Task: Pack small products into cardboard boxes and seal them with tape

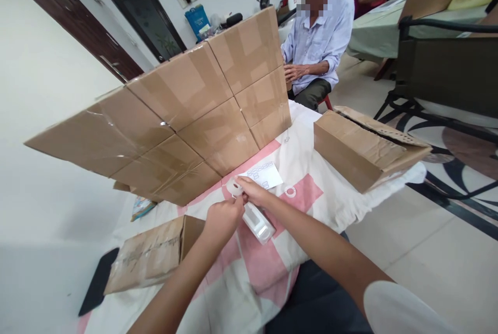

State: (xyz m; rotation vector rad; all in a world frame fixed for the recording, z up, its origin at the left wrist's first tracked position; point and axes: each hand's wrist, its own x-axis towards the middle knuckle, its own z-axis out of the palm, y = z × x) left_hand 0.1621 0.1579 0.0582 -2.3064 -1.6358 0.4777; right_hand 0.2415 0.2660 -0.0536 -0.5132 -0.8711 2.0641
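Note:
My left hand [222,220] and my right hand [252,192] meet over the pink-and-white cloth [303,199]. Together they grip a small white plastic device [257,222]. The left hand is closed round its near end. The right hand pinches a small round white piece [234,186] at the top of it. A white sheet of small labels [263,174] lies just beyond the hands, and a small white ring [290,191] rests to its right.
A wall of taped cardboard boxes [182,111] stands behind the hands. An open box [151,253] lies at the left and another box [361,150] at the right. A person in a light blue shirt [319,38] sits beyond the boxes.

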